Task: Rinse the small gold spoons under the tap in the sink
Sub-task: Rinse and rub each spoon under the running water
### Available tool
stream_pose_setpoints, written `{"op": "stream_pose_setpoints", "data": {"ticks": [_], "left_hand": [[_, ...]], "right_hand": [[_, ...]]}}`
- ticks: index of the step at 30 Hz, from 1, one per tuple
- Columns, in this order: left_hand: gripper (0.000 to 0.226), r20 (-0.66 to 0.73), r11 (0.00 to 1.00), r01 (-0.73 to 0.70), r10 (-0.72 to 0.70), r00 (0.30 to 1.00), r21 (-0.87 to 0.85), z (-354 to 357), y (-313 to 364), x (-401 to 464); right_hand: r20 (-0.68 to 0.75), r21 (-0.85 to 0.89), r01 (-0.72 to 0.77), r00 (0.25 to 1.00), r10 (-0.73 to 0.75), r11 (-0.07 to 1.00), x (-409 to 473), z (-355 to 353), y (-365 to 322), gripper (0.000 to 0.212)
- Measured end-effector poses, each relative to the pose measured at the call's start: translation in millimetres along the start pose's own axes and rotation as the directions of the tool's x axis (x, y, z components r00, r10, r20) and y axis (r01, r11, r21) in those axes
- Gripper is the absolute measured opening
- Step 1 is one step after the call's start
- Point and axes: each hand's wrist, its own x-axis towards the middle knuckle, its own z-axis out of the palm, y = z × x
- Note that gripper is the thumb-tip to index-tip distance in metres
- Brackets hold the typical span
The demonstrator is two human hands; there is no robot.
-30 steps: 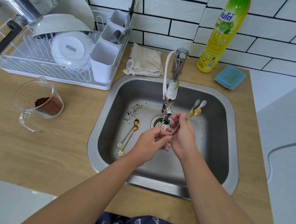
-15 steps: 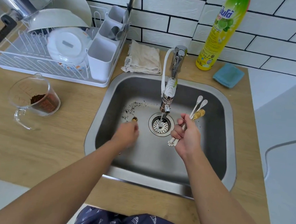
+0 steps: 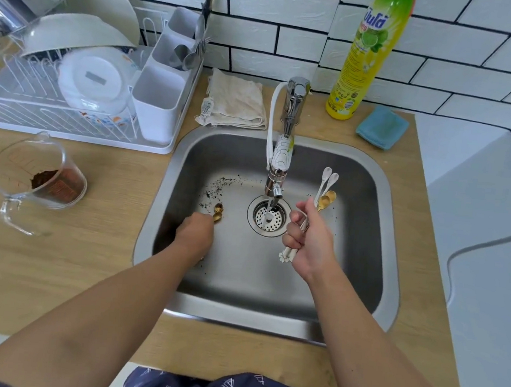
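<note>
Right hand (image 3: 307, 242): I am seeing it right of frame centre, fingers clamping a bundle of four spoons (image 3: 325, 190), two gold and two white bowls showing.
Left hand (image 3: 195, 234): I am seeing it reaching down left of the drain onto two gold spoons (image 3: 218, 213); its fingers are hiding beneath it, so I cannot tell their state.
Sink (image 3: 378, 236): one.
Tap (image 3: 280, 161): one, running.
Soap bottle (image 3: 365, 57): one, upper right; non-Latin script, "700" showing at its base.
</note>
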Motion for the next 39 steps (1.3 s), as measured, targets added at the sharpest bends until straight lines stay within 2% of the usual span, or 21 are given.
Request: {"op": "stream_pose_setpoints", "data": {"ticks": [3, 6, 8, 10, 11, 13, 15, 20, 24, 30, 34, 39], "left_hand": [[0.027, -0.073, 0.998, -0.012, 0.007, 0.997, -0.060, -8.3, -0.6, -5.9], [0.019, -0.167, 0.945, -0.096, 0.045, 0.985, -0.312, -22.8, 10.6, -15.0], [0.013, -0.148, 0.801, -0.154, 0.082, 0.986, -0.579, -28.9, 24.5, -27.1], [0.008, -0.073, 0.564, -0.106, 0.081, 0.994, -0.819, -34.8, 38.0, -39.2], [0.008, -0.048, 0.471, -0.080, 0.080, 0.996, -0.879, -37.7, 43.5, -43.6], [0.006, -0.029, 0.374, -0.064, 0.098, 0.995, -0.925, -41.9, 51.0, -47.6], [0.003, -0.028, 0.331, -0.064, 0.112, 0.993, -0.941, -45.7, 54.3, -49.6], [0.004, -0.045, 0.305, -0.086, 0.139, 0.989, -0.949, -48.6, 54.2, -53.7], [0.004, -0.069, 0.337, -0.109, 0.128, 0.989, -0.935, -50.6, 53.0, -52.9], [0.006, -0.051, 0.369, -0.105, 0.153, 0.987, -0.923, -48.6, 51.4, -54.6], [0.007, -0.057, 0.342, -0.113, 0.169, 0.984, -0.933, -48.8, 52.0, -58.9], [0.009, -0.015, 0.265, -0.063, 0.180, 0.984, -0.962, -51.9, 50.6, -60.8]], "right_hand": [[-0.008, -0.015, -0.001, 1.000, 0.001, 1.000, 2.8, -2.1, 0.6, 0.024], [-0.041, -0.073, 0.002, 0.999, -0.005, 0.997, 6.8, -1.6, 1.3, 0.019], [-0.057, -0.177, 0.009, 0.998, -0.019, 0.984, 8.9, 1.5, 3.4, 0.012], [-0.061, -0.288, 0.012, 0.998, -0.031, 0.958, 10.8, 7.1, 6.9, 0.011], [-0.061, -0.332, 0.013, 0.998, -0.035, 0.943, 12.1, 10.4, 8.3, 0.015], [-0.051, -0.404, 0.022, 0.998, -0.047, 0.915, 14.1, 17.4, 9.6, 0.022], [-0.026, -0.450, 0.041, 0.998, -0.059, 0.892, 17.0, 23.8, 9.5, 0.028], [-0.044, -0.542, 0.047, 0.995, -0.084, 0.839, 21.5, 31.1, 7.7, 0.028], [-0.026, -0.545, 0.044, 0.997, -0.069, 0.837, 20.0, 30.5, 9.0, 0.006], [0.035, -0.642, 0.032, 0.999, -0.013, 0.766, 17.0, 30.2, 8.6, 0.018], [0.031, -0.680, 0.065, 0.998, -0.059, 0.730, 16.2, 28.7, 10.6, 0.007], [0.080, -0.641, 0.080, 0.996, -0.038, 0.763, 16.2, 22.6, 8.9, 0.019]]}}
